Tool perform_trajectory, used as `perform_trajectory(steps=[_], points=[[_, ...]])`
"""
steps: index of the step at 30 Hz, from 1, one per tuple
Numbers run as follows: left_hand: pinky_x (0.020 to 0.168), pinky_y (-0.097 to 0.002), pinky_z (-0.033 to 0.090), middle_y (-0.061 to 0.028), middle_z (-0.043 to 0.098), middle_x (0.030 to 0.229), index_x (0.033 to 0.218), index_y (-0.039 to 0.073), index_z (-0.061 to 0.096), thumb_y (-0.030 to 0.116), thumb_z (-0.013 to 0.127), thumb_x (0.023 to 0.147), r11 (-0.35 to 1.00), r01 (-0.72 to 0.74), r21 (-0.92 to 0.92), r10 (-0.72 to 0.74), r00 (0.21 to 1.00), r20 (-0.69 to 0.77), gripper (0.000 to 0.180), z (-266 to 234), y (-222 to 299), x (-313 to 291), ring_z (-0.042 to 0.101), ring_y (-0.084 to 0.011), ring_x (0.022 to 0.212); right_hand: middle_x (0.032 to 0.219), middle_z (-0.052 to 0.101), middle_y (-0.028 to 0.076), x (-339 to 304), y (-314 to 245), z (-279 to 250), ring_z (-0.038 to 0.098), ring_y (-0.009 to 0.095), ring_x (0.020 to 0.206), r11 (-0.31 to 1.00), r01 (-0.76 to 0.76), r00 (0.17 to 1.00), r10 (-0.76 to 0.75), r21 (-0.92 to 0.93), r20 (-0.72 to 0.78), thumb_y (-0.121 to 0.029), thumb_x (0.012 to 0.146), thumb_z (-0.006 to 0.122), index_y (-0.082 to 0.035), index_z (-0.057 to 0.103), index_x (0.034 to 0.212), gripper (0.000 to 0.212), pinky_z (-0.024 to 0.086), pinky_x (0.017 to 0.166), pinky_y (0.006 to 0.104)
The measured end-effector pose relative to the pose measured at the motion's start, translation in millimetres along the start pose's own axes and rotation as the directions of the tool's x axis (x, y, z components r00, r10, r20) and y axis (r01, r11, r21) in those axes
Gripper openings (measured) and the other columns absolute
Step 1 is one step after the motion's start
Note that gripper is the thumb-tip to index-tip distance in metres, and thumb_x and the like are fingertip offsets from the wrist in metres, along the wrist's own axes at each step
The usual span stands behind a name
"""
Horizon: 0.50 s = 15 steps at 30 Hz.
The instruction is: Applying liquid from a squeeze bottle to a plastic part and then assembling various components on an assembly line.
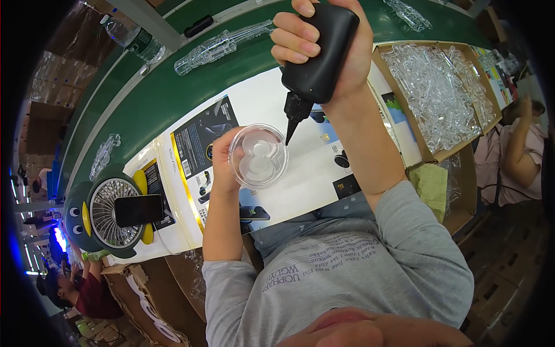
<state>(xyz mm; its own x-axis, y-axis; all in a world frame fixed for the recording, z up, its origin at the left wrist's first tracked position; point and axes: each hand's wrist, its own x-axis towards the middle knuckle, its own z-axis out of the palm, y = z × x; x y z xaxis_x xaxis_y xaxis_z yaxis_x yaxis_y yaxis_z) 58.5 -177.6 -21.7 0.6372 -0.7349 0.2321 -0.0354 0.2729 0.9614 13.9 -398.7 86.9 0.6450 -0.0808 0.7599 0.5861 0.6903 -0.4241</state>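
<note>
while the right hand (354,65) is raised at the upper centre of the frame, fingers curled firmly round a black squeeze bottle (326,49) tipped nozzle-down, its forearm slants up and leftward from an elbow right of centre. left hand (222,161), near the frame's centre: closed on the left side of a clear round container (258,156), fingers partly hidden behind it, forearm nearly upright from below. bottle's nozzle (293,124): tapered, black, its tip just beside the container's upper right rim, whether touching cannot be told.
</note>
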Motion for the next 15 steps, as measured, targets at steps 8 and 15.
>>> perform_trajectory(steps=[8,15], points=[[0.06,-0.0296,0.051,-0.0144,0.064,0.075,0.08,-0.005,0.06,0.024,0.072,0.064,1.0,0.022,-0.004,-0.021,0.994,0.111,0.035,6.2,3.7,1.1,0.062,-0.02,0.067,0.053,0.042,0.004,1.0,-1.6,-0.1,0.04,0.013,0.044,0.998,-0.043,0.999,0.041,0.044,0.033,-0.031,0.087,0.038,-0.004,0.046,0.074,0.031,0.037,0.044,0.0239],[0.074,-0.0308,0.049,-0.0136,0.064,0.091,0.098,-0.005,0.059,0.038,0.068,0.074,0.986,0.069,-0.154,-0.026,0.964,0.266,0.05,1.1,4.5,-0.8,0.062,-0.02,0.082,0.053,0.042,0.004,-2.8,-1.1,37.4,0.04,0.013,0.045,0.851,0.017,0.898,0.218,0.525,-0.382,-0.031,0.087,0.037,-0.004,0.046,0.074,0.031,0.037,0.044,0.024]])
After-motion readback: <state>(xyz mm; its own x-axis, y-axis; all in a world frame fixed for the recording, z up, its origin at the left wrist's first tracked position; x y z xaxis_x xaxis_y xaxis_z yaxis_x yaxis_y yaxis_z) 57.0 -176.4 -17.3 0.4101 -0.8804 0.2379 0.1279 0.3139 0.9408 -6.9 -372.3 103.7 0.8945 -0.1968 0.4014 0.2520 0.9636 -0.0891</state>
